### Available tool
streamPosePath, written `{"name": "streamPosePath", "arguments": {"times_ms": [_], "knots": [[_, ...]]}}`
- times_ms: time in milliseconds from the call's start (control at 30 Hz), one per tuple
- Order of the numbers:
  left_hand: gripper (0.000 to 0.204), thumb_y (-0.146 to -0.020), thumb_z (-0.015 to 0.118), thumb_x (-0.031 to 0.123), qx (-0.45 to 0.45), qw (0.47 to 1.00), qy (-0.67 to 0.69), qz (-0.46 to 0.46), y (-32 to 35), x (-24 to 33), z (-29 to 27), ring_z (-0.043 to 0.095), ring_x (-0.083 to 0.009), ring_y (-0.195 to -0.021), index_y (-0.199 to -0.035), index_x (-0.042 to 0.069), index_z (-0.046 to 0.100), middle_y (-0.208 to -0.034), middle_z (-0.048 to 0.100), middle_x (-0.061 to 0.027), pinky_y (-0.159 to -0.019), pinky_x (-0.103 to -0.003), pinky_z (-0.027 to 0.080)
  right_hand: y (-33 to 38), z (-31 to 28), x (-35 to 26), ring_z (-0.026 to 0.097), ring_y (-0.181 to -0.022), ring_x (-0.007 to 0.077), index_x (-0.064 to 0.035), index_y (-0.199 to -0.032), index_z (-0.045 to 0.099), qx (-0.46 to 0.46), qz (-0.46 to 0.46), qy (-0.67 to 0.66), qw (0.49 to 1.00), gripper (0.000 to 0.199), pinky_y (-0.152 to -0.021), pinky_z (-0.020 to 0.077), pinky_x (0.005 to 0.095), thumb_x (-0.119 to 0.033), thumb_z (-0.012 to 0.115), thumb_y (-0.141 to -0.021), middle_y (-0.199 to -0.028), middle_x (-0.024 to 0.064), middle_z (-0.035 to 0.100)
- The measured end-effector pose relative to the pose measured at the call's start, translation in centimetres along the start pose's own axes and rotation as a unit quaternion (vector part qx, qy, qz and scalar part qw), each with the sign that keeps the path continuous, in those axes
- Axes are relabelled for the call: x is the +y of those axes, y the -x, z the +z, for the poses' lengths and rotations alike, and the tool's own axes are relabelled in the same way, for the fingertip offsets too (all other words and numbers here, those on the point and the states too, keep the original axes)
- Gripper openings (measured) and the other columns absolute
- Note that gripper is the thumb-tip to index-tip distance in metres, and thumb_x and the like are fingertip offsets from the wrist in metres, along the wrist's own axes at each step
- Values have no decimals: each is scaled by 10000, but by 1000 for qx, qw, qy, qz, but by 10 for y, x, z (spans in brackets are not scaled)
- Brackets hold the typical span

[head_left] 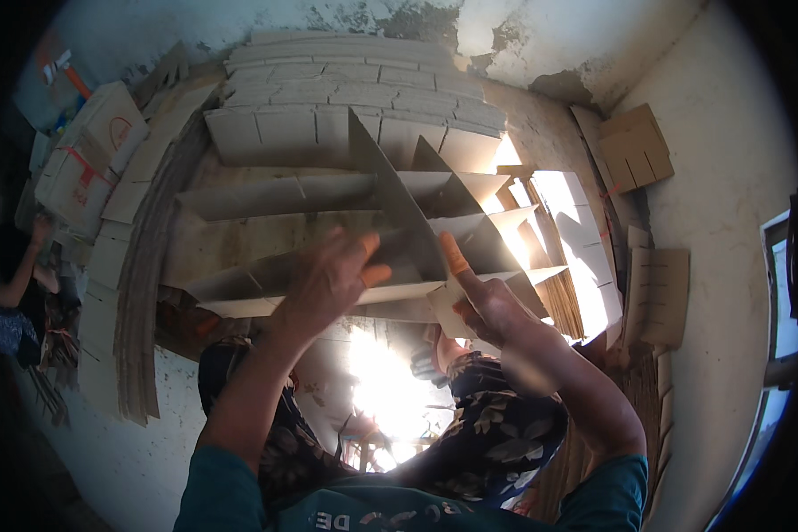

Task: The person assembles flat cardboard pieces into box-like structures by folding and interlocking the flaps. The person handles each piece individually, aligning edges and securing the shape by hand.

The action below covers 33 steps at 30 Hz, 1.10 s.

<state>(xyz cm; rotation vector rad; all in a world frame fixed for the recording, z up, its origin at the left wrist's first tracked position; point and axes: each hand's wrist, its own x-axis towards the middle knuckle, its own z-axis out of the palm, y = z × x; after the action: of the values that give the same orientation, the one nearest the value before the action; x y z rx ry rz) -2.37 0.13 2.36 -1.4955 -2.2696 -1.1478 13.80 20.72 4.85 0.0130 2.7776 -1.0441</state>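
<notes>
Rough plaster walls (727,160) close in the scene, stained and flaking at the far side, and flat cardboard is piled nearly everywhere. The biggest pile is a far stack of slotted strips (355,89), laid in overlapping rows; I cannot count them. At the far left lean two printed cartons (89,151), with another person's arm (22,266) below them. On the right wall hang two groups of brown sheets (634,146), one far and one nearer.

Held up in the middle, in front of that stack, is a cardboard divider grid (328,230): about four long strips crossed by two upright ones that rise to points. I judge it light and fairly stiff along each strip, but loose at the slots, so it could rack or fold if gripped at one corner; the near long edge, close to a crossing, looks the safest hold.

The left hand (328,284) lies on that near edge with fingers spread and bent over the strip. The right hand (483,301) pinches a near-right strip end, its thumb pointing straight up against the card.
</notes>
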Motion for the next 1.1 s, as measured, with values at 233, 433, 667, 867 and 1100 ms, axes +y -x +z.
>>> {"name": "streamPosePath", "arguments": {"times_ms": [233, 433, 667, 867, 1100], "knots": [[55, -732, 642, -17, -168, 971, -142, -90, -8, -42, 10, 627, -376, -721, -749, 5, 595, -729, 625, -204, -661, -452, 499, 4, -1, -12, 654, -716, 335, -238, -1548, -56, 10, 39, 19, 999, 992, -717, 517, 339, 96, 565, -850, -805, 218, 629], [104, -675, 582, -65, -88, 987, -124, -41, -4, -49, 11, 629, -396, -655, -654, 18, 522, -626, 589, -200, -620, -495, 487, -5, 3, -6, 647, -710, 336, -234, -1545, -64, -29, 28, 42, 998, 1024, -701, 527, 385, 52, 629, -848, -799, 227, 618], [223, -757, 705, 35, -175, 970, -84, -146, -10, -36, 0, 638, -362, -890, -968, -3, 642, -903, 666, -195, -753, -433, 498, -5, 7, -6, 663, -726, 340, -77, -1525, 143, -2, 85, 29, 996, 791, -677, 523, 393, -146, 610, -891, -795, 224, 654], [480, -735, 773, 19, 37, 999, -18, -13, 6, -45, -4, 633, -326, -910, -1187, -8, 613, -1012, 667, -175, -788, -388, 504, 69, -35, 66, 650, -939, 329, -72, -1367, 504, 434, 189, 47, 879, 497, -863, 516, 362, -322, 580, -945, -1044, 176, 676], [431, -751, 741, -53, 37, 998, -41, -43, 26, -20, -31, 621, -297, -911, -1164, 0, 632, -1020, 660, -148, -801, -375, 495, 138, -34, 157, 499, -1167, 365, 88, -1299, 449, 199, 472, 276, 813, 925, -952, 431, 473, -623, 678, -755, -1245, 213, 535]]}}
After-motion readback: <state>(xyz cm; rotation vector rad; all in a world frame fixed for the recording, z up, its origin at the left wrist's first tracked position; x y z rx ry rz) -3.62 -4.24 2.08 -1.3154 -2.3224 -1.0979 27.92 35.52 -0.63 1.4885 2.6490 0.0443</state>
